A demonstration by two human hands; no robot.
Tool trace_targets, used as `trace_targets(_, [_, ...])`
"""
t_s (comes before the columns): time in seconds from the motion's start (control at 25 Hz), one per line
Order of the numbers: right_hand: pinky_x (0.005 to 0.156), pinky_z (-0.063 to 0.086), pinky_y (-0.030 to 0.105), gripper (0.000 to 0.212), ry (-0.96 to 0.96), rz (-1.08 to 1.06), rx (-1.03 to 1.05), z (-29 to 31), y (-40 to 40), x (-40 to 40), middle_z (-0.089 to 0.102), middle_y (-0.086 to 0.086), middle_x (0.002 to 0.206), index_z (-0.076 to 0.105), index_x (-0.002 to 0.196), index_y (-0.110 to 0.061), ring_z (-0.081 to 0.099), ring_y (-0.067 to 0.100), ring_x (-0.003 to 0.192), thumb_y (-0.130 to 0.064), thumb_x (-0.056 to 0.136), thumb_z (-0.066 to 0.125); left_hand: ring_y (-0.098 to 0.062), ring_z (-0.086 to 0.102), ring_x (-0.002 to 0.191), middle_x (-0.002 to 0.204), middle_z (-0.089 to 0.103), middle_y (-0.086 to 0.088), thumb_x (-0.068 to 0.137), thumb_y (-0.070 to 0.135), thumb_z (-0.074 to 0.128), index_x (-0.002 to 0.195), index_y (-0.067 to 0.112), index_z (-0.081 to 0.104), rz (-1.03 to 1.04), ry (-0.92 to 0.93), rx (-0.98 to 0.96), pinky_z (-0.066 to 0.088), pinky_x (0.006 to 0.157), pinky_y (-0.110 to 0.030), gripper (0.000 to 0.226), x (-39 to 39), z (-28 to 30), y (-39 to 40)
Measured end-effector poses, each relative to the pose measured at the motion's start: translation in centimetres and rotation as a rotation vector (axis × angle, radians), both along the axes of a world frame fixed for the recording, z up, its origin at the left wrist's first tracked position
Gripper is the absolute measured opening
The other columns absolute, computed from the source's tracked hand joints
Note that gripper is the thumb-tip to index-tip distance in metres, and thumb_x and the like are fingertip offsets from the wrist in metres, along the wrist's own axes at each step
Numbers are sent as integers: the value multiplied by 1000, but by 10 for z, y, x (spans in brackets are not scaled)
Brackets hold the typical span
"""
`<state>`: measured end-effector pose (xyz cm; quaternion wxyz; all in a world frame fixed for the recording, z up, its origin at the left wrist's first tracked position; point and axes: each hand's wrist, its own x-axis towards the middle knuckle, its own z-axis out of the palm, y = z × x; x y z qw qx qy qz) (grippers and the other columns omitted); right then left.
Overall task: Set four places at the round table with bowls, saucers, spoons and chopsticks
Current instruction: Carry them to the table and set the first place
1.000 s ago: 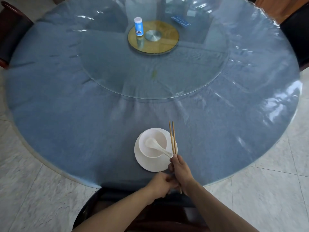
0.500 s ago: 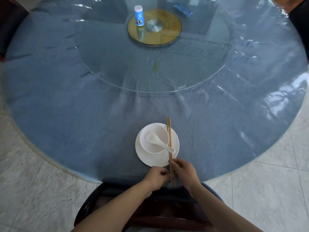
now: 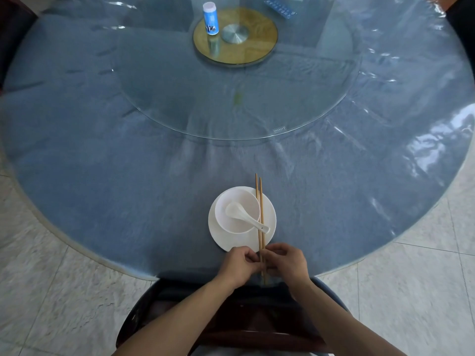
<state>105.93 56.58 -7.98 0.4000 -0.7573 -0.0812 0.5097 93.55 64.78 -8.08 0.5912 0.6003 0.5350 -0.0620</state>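
Observation:
A white saucer [image 3: 270,214] lies near the front edge of the round table [image 3: 102,163]. On it stands a white bowl [image 3: 237,224] with a white spoon [image 3: 245,217] inside, its handle over the rim to the right. A pair of wooden chopsticks [image 3: 260,201] lies across the saucer's right half, pointing away from me. My left hand [image 3: 237,264] and my right hand [image 3: 288,260] pinch the chopsticks' near ends from either side, just in front of the saucer.
A glass turntable [image 3: 180,98] covers the table's middle, with a yellow hub [image 3: 259,47], a blue-and-white bottle [image 3: 210,19] and a blister pack [image 3: 281,10]. A dark chair [image 3: 180,317] stands under my arms. Dark chairs show at the far left and right.
The chopsticks have shifted left onto the saucer and now lie close together beside the bowl. My left hand has come up to the chopsticks' near ends beside my right.

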Motion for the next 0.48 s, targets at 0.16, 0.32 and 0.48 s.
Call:
trace_targets(0.16, [56, 59, 23, 7, -50, -46, -3, -4, 3, -1, 75, 1, 70, 74, 80, -14, 74, 17, 64, -18, 80, 80, -10, 62, 63, 73, 72, 2, 76, 26, 82, 80, 17, 72, -47, 36, 57, 49, 61, -22, 14, -2, -1, 0])
trace_targets(0.32, [55, 58, 20, 7, -103, -46, -27, -11, 7, -1, 75, -6, 69, 74, 78, -17, 73, 12, 63, -20, 81, 80, -14, 69, 74, 80, 76, -1, 77, 31, 80, 84, 15, 76, -76, 39, 70, 54, 70, -28, 18, -2, -2, -1])
trace_targets(0.48, [59, 60, 24, 7, -110, -30, -30, -15, 6, -1, 75, -6, 71, 74, 77, -21, 73, 13, 64, -22, 79, 81, -15, 71, 76, 79, 76, 0, 79, 34, 77, 78, 19, 76, -109, 41, 86, 55, 71, -31, 16, -3, -1, -1])
